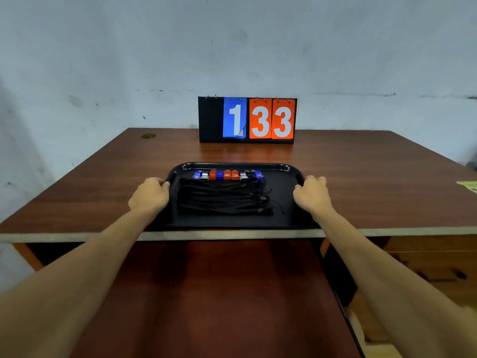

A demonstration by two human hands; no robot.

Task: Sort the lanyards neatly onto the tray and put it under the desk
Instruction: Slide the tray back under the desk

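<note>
From my remote seat, starting at the left of the frame: my left hand (149,193) is curled over the left rim of the black tray (232,165), fingers wrapped round the edge, gripping it. The tray sits on the brown desk (103,177) at centre frame, its near edge right at the desk's front lip.

In the middle of the tray lie the lanyards (224,200), black cords folded into one flat bundle, with their coloured clips (227,174) in blue, silver and red lined up in a row along the far side. To my eye the sorting is done.

Right of centre, my right hand (311,193) grips the tray's right rim in the same way, fingers curled over the edge. Behind the tray, at upper centre, a flip scoreboard (246,120) stands against the wall, and a green sheet (468,186) pokes in at the right edge.

I judge the step in hand is the carry: lifting the tray off the desk. Next it has to come toward me, clear of the lip, then go down level onto the dark surface (206,293) under the desk in the lower half of the frame. Keeping it flat matters, since the loose bundle could slide and undo the row.
</note>
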